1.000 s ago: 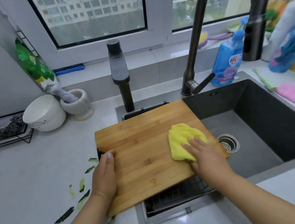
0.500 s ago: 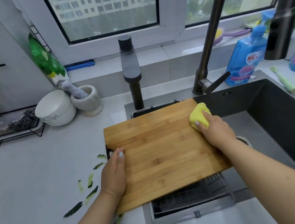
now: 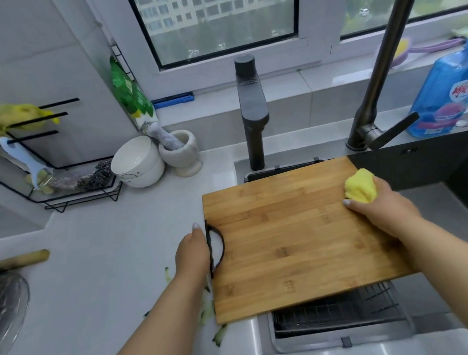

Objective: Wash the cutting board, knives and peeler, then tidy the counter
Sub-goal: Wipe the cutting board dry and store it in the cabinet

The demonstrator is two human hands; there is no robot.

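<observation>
While L hand (image 3: 193,254) grips cutting board (image 3: 289,243) handle, R hand (image 3: 382,206) clutches yellow cloth (image 3: 360,185)

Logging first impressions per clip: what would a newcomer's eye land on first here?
The bamboo cutting board bridging the dark sink, centre frame. The right hand grips a bright yellow cloth at its far right corner; the left hand is at its black handle.

White bowl (image 3: 138,163) tipped on its side, touching stone mortar (image 3: 181,153) with pestle (image 3: 164,136) inside. Green packet (image 3: 131,97) leaning against wall behind. Black wire rack (image 3: 81,190) far left. Blue detergent bottle (image 3: 446,96) right of dark faucet (image 3: 374,80).
</observation>
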